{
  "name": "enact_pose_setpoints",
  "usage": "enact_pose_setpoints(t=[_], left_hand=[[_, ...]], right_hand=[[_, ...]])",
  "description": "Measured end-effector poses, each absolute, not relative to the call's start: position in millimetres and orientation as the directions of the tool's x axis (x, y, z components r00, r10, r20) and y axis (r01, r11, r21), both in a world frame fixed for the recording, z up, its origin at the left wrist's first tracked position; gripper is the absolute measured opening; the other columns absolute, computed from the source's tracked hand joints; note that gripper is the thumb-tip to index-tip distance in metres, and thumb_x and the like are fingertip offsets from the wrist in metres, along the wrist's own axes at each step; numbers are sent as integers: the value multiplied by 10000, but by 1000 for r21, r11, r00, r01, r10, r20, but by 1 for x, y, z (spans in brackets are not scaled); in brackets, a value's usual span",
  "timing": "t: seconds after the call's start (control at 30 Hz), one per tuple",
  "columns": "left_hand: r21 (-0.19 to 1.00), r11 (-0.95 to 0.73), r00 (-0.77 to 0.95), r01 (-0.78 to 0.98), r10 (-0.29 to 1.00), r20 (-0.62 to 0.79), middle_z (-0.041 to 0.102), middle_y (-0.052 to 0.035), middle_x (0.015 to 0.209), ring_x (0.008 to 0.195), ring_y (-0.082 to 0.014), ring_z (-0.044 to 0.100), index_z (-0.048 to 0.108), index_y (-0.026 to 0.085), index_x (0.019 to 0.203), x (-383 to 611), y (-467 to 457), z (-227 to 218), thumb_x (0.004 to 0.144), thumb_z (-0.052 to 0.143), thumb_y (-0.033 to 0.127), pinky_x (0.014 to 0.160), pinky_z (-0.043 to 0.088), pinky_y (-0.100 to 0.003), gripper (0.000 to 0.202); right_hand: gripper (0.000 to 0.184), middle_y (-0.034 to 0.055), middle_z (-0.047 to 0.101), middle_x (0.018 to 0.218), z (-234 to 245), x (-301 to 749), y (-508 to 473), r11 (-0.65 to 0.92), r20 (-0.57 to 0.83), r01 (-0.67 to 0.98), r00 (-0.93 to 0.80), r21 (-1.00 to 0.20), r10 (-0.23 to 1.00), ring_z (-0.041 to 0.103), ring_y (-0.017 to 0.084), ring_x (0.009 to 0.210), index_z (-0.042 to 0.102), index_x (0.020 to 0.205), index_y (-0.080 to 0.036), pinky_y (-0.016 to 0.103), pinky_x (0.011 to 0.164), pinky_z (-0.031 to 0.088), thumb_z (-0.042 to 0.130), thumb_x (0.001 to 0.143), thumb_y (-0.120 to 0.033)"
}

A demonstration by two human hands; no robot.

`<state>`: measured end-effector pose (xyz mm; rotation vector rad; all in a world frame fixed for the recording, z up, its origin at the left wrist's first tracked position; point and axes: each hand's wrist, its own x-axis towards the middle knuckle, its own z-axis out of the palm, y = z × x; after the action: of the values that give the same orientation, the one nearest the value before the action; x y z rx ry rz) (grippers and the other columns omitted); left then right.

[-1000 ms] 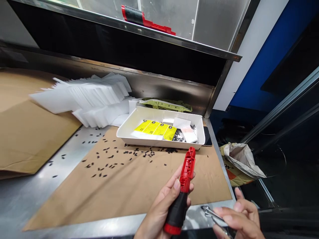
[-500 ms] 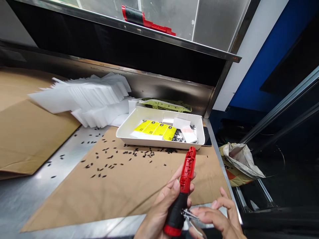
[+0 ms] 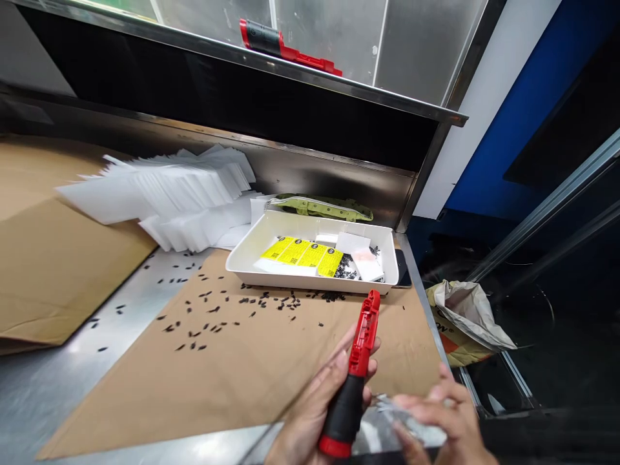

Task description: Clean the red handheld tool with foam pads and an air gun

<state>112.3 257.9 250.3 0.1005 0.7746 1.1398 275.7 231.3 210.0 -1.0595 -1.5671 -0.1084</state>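
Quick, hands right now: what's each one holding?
Left hand: closed around the red-and-black handle.
Right hand: pinching a small metal piece, blurred.

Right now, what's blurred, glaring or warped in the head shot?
Head view: right hand and the metal part it holds are motion-smeared; left hand, red-and-black handle and tray are sharp; glare patches on the steel bench; shelf edge bows from the wide lens.

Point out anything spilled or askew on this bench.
Small black pieces lie scattered over the brown cardboard sheet and bare steel benchtop, in front of the white plastic tray that holds more: they look spilled. The stack of white sheets behind leans fanned out.
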Motion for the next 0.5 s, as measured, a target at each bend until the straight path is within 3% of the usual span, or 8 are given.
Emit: enact_pose_setpoints(t=[0.07, 0.17, 0.27, 0.4, 0.5], left_hand=[[407, 436, 193, -803, 835, -515, 737, -148, 1162, 835, -172, 735, 590, 119, 1328, 110, 260, 251, 885, 704, 167, 662, 624, -240, 460], [363, 445, 219, -818, 826, -519, 744, -164, 1143, 817, -184, 748, 599, 99, 1305, 105, 264, 250, 939, 629, 186, 645, 636, -260, 377], [311, 466, 270, -828, 818, -507, 745, -165, 1149, 822, -192, 752, 584, 97, 1318, 98, 266, 244, 968, 584, 204, 660, 642, -282, 366], [309, 445, 285, -840, 848, -448, 719, -161, 1215, 818, -164, 730, 612, 114, 1298, 90, 264, 237, 924, 665, 226, 660, 635, -270, 394], [427, 396, 214, -813, 885, -414, 702, -127, 1262, 807, -127, 696, 683, 153, 1218, 87, 260, 236, 732, 824, 83, 669, 612, -220, 511]], right_hand=[[159, 18, 747, 799, 206, 299, 240, 535, 801, 662, 173, -525, 573, 655, 232, 849, 656, 953, -244, 461, 906, 558, 742, 822, -269], [242, 90, 730, 986, 195, 317, 268, 296, 612, 694, 261, -657, 747, 667, 274, 955, 693, 1027, -210, 428, 850, 559, 709, 848, -373], [306, 136, 700, 1029, 178, 307, 307, 132, 364, 748, 154, -650, 919, 662, 293, 934, 710, 1112, -173, 467, 848, 542, 603, 897, -363], [394, 149, 711, 1086, 164, 284, 347, 145, 203, 839, -42, -524, 978, 586, 351, 1097, 680, 1229, -135, 553, 972, 458, 517, 875, -194], [486, 142, 639, 1325, 168, 275, 353, 197, 232, 795, -73, -573, 970, 489, 368, 1287, 616, 1332, -169, 581, 1096, 361, 572, 855, -253]])
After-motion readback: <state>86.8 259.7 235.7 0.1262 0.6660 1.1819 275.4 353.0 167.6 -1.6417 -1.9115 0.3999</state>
